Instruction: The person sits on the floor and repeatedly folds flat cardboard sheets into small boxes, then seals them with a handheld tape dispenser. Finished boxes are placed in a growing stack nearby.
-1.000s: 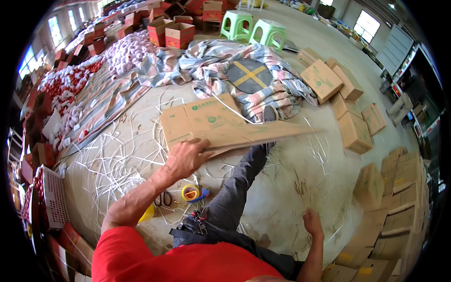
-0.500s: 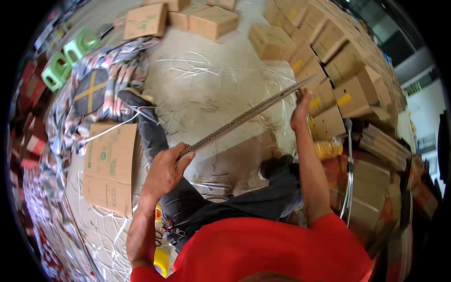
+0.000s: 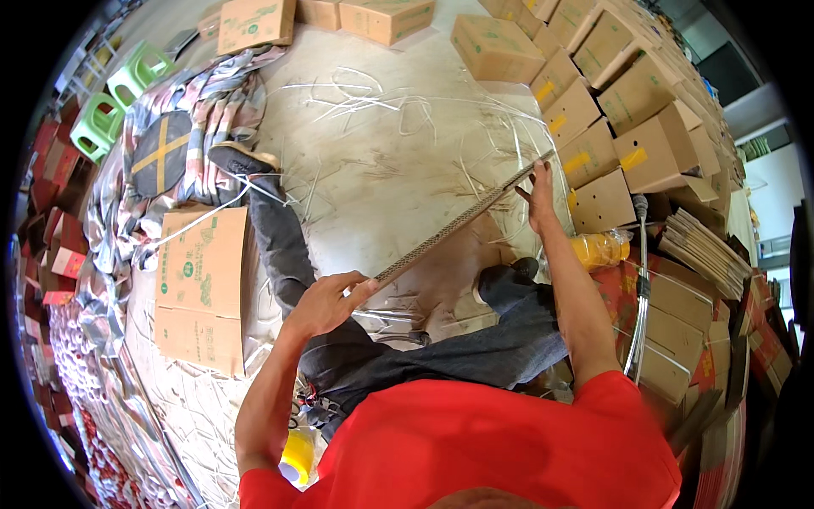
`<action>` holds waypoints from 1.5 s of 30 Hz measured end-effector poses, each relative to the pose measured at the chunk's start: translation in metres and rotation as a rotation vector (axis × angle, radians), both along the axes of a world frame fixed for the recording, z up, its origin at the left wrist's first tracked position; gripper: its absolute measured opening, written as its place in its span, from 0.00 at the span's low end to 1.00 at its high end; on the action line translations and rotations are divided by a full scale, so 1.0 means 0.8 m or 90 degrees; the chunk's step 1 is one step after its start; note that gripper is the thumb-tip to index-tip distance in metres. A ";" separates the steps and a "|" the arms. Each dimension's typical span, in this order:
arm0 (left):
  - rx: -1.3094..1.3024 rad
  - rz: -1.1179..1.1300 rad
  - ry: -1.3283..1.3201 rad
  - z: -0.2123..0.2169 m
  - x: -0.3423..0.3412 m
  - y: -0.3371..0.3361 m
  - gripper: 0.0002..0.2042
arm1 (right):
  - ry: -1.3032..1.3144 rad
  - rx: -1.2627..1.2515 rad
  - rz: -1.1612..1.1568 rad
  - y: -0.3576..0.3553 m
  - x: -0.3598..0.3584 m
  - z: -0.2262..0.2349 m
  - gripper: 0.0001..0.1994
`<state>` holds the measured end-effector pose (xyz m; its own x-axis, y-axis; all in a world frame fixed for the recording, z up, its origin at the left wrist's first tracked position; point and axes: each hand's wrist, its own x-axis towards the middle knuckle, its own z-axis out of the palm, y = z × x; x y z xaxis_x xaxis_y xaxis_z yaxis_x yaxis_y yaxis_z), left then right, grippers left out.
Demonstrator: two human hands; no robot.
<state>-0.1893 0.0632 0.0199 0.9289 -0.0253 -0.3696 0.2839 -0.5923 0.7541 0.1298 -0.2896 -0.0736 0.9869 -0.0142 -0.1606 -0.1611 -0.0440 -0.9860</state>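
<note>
Flat brown corrugated cardboard sheet (image 3: 462, 222), one: edge-on, slanting above the grey concrete floor (image 3: 386, 174). Left hand (image 3: 331, 302): gripping its near end. Right hand (image 3: 540, 199): at its far end, fingers parted; whether gripping, cannot tell. Folded brown printed carton (image 3: 202, 284): on floor. Stacked brown cardboard boxes (image 3: 589, 155): floor's right edge.

Both forearms (image 3: 587, 297) are slanting forward; the left hand (image 3: 329, 303) is gripping, the right hand (image 3: 539, 200) lying farther out, fingers (image 3: 543, 174) parting.
</note>
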 end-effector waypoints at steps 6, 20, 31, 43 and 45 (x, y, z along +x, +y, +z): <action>-0.024 -0.019 0.046 -0.010 0.018 0.015 0.30 | -0.008 -0.003 0.041 -0.043 -0.006 0.006 0.38; 0.055 -0.178 -0.017 0.012 0.023 -0.016 0.16 | 0.120 -0.068 0.042 -0.060 -0.046 0.059 0.28; 0.340 -0.250 -0.205 0.019 0.070 -0.011 0.10 | 0.045 -0.478 0.047 -0.060 -0.040 0.050 0.29; 0.358 0.036 -0.279 0.015 0.086 0.033 0.16 | -0.120 -0.705 0.372 -0.009 -0.109 0.138 0.19; 0.408 0.059 -0.251 0.003 0.091 0.038 0.16 | -0.127 -0.712 0.404 0.008 -0.114 0.123 0.19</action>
<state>-0.1164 0.0936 0.0225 0.9832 0.1673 0.0736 0.1348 -0.9356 0.3263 0.0386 -0.2831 0.0247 0.8764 0.4308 -0.2155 0.3348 -0.8665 -0.3703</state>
